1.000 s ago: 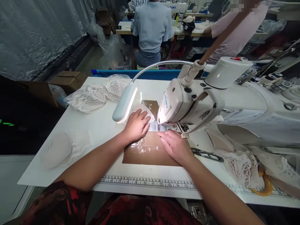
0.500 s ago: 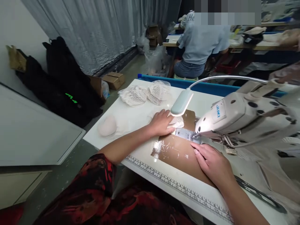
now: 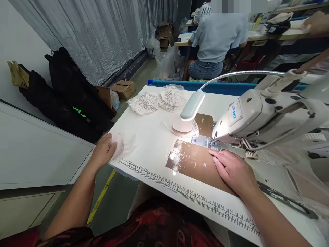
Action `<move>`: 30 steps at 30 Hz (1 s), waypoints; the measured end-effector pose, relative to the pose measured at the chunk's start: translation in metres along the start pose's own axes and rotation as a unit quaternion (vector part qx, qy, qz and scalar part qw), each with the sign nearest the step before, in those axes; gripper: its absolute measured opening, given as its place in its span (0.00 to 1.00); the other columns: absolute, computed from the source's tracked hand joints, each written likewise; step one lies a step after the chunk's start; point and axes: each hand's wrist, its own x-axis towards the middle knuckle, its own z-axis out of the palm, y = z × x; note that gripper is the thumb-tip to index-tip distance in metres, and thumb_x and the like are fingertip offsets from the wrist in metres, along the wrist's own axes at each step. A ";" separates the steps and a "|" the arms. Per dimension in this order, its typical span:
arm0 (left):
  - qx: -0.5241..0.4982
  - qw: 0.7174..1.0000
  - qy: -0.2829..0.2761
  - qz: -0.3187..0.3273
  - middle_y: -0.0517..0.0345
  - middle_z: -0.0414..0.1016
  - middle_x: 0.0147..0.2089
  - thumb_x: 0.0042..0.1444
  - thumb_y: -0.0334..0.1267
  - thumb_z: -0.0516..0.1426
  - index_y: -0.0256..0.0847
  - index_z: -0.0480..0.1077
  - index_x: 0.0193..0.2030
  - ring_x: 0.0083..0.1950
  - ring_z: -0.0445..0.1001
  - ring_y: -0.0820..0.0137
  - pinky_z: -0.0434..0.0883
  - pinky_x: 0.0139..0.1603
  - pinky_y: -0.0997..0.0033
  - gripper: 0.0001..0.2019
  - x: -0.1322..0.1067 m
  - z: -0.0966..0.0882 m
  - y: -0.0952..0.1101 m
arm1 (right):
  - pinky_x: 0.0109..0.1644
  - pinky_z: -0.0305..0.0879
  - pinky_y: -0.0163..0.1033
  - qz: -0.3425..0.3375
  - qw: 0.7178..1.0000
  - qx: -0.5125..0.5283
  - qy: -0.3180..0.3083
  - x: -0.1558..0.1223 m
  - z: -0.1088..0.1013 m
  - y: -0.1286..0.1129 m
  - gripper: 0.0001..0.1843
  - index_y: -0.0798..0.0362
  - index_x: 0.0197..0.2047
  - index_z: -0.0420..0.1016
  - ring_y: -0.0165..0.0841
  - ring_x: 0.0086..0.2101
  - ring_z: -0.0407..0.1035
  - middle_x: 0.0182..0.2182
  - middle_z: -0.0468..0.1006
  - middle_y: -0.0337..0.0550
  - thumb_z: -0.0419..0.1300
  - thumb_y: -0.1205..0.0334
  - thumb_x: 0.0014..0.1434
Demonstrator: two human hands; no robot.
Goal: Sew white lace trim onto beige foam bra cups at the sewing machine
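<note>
Left hand (image 3: 104, 151) rests at the near-left corner of the worktop (image 3: 154, 137), fingers curled onto a pale foam cup (image 3: 117, 144), not yet closed around it. Right hand (image 3: 232, 169) lies flat and open on the brown taped patch (image 3: 195, 161), fingertips just short of the presser foot (image 3: 214, 144) of the sewing machine (image 3: 259, 116). A second cup (image 3: 183, 126) sits beyond, under the lamp (image 3: 192, 105). Risk: fingertips this close to the needle could be struck should the machine run; the corner cup could slide off the edge under a loose grip.
</note>
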 end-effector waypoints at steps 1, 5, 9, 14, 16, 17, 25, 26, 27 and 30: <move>-0.022 0.999 0.002 -0.048 0.54 0.67 0.33 0.63 0.44 0.46 0.46 0.63 0.33 0.37 0.70 0.58 0.68 0.32 0.54 0.10 -0.001 -0.001 0.013 | 0.35 0.64 0.39 0.001 1.000 0.004 0.001 0.000 -0.001 -0.001 0.18 0.49 0.50 0.74 0.35 0.38 0.72 0.39 0.78 0.43 0.47 0.61 0.63; -0.265 0.939 -0.196 -0.096 0.59 0.68 0.28 0.63 0.46 0.47 0.44 0.64 0.37 0.27 0.68 0.68 0.65 0.23 0.66 0.11 0.028 -0.009 0.081 | 0.36 0.64 0.39 0.029 0.999 0.030 -0.008 0.001 -0.006 -0.006 0.18 0.49 0.50 0.75 0.36 0.38 0.72 0.38 0.78 0.43 0.48 0.62 0.63; -0.376 0.841 -0.385 0.056 0.58 0.71 0.34 0.57 0.45 0.56 0.41 0.66 0.38 0.32 0.71 0.70 0.68 0.28 0.72 0.10 0.088 0.013 0.148 | 0.38 0.66 0.38 0.049 0.987 0.148 0.040 -0.001 -0.013 -0.010 0.15 0.50 0.46 0.76 0.33 0.36 0.71 0.35 0.78 0.42 0.50 0.60 0.63; -0.306 0.842 -0.401 0.189 0.54 0.73 0.49 0.51 0.34 0.58 0.42 0.66 0.50 0.48 0.72 0.63 0.70 0.46 0.66 0.18 0.147 0.083 0.207 | 0.36 0.64 0.37 -0.023 0.965 0.251 0.068 -0.007 -0.021 -0.010 0.12 0.52 0.33 0.76 0.31 0.30 0.69 0.28 0.76 0.41 0.53 0.59 0.61; -0.320 0.829 -0.410 0.206 0.53 0.71 0.54 0.50 0.32 0.58 0.42 0.65 0.54 0.54 0.70 0.62 0.69 0.51 0.64 0.22 0.158 0.099 0.210 | 0.36 0.62 0.36 -0.065 0.969 0.239 0.020 -0.008 -0.021 -0.009 0.12 0.52 0.33 0.77 0.31 0.31 0.68 0.28 0.76 0.41 0.53 0.60 0.61; -0.323 0.827 -0.412 0.205 0.52 0.70 0.55 0.50 0.32 0.58 0.42 0.64 0.55 0.55 0.69 0.62 0.68 0.52 0.64 0.23 0.162 0.102 0.207 | 0.36 0.61 0.36 -0.075 0.972 0.224 -0.004 -0.008 -0.020 -0.009 0.12 0.52 0.33 0.77 0.31 0.31 0.67 0.28 0.76 0.41 0.53 0.61 0.61; -0.317 0.852 -0.414 0.048 0.59 0.70 0.31 0.52 0.36 0.57 0.37 0.65 0.48 0.29 0.69 0.72 0.67 0.28 0.73 0.16 0.169 0.095 0.181 | 0.29 0.49 0.35 -0.067 0.985 0.157 -0.033 -0.006 -0.022 -0.015 0.20 0.53 0.21 0.70 0.27 0.24 0.57 0.19 0.65 0.36 0.52 0.57 0.63; -0.323 0.856 -0.400 0.050 0.60 0.70 0.31 0.52 0.36 0.57 0.37 0.66 0.47 0.29 0.69 0.72 0.67 0.29 0.73 0.15 0.169 0.099 0.186 | 0.29 0.49 0.36 -0.067 0.986 0.152 -0.023 -0.006 -0.022 -0.015 0.20 0.53 0.21 0.70 0.27 0.24 0.56 0.19 0.65 0.36 0.52 0.57 0.63; -0.327 0.860 -0.388 0.054 0.60 0.71 0.31 0.52 0.37 0.58 0.37 0.67 0.45 0.30 0.70 0.72 0.68 0.29 0.73 0.14 0.169 0.105 0.191 | 0.30 0.50 0.36 -0.064 0.987 0.148 -0.011 -0.006 -0.021 -0.015 0.20 0.53 0.23 0.72 0.28 0.24 0.57 0.19 0.66 0.37 0.51 0.56 0.63; -0.343 0.863 -0.362 0.082 0.59 0.72 0.32 0.52 0.36 0.57 0.37 0.67 0.43 0.32 0.71 0.72 0.70 0.33 0.72 0.11 0.171 0.121 0.206 | 0.35 0.55 0.36 -0.031 0.992 0.120 0.006 -0.006 -0.018 -0.012 0.14 0.53 0.37 0.77 0.31 0.31 0.63 0.27 0.73 0.41 0.52 0.56 0.63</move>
